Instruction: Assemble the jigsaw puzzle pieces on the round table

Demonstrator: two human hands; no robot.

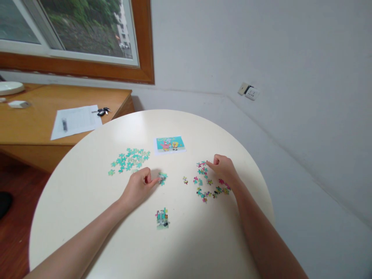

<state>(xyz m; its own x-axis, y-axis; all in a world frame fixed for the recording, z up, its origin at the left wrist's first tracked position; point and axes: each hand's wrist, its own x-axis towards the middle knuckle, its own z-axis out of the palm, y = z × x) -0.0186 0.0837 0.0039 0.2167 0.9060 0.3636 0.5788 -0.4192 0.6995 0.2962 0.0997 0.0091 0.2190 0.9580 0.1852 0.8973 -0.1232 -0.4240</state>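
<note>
My left hand (141, 183) is curled, one digit stretched to the edge of a small cluster of joined puzzle pieces (163, 178). My right hand (223, 169) is also mostly curled, its foremost fingertip at the top of a loose group of pink, teal and yellow puzzle pieces (200, 181); whether it grips one there is hidden. Between the hands lies a single yellow-and-white puzzle piece (185, 179). Closer to me rests a larger joined section of puzzle (162, 219), with grey-white shapes on teal.
Several teal and pale green puzzle pieces (129, 159) are spread at the left of the round white table (192, 248). A cartoon picture card (170, 144) lies beyond the hands. On the wooden desk (116, 97) are a paper sheet (77, 120) and keys (102, 112).
</note>
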